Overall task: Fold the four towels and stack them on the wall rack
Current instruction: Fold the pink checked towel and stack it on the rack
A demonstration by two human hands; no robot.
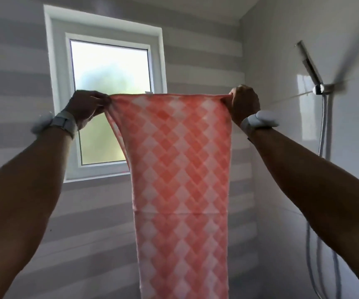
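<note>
The left hand [88, 106] and right hand [244, 104] each pinch a top corner of the pink checked towel [180, 169], which hangs stretched before the window [109, 100].

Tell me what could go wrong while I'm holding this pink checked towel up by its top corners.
Each hand, left and right, only pinches a corner of the towel, so one could slip free and spoil the fold. The towel hangs past the bottom of the view, so its unseen end might drag.

The towel [180, 169] is hung between the left hand [88, 108] and right hand [244, 104], before the window [109, 100], the shower hose [323, 130] rightward.
</note>
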